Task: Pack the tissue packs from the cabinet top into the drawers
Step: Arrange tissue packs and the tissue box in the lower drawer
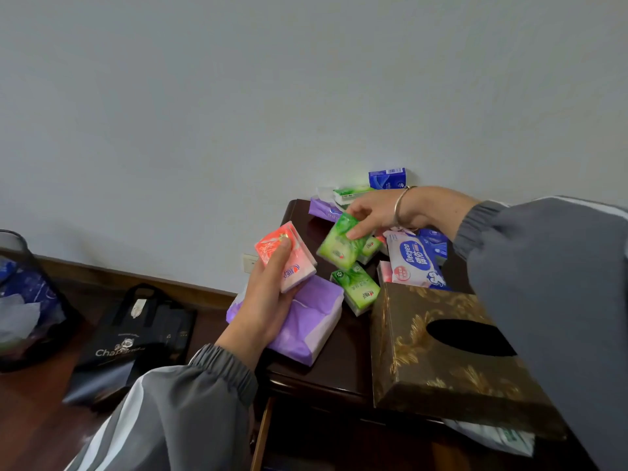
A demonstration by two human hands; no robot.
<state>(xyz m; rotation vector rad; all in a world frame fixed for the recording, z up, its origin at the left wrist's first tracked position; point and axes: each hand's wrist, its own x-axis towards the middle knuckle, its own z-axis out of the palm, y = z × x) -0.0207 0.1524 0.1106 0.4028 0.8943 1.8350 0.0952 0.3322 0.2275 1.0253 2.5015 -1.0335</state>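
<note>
While my left hand clamps a pink pack and my right fingers pinch a green pack above the cabinet top, gathering is underway; next, lower both into the open drawer.

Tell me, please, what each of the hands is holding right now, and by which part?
The left hand grips a pink tissue pack by its lower end, thumb on top. The right hand pinches a green tissue pack at its upper end.
</note>
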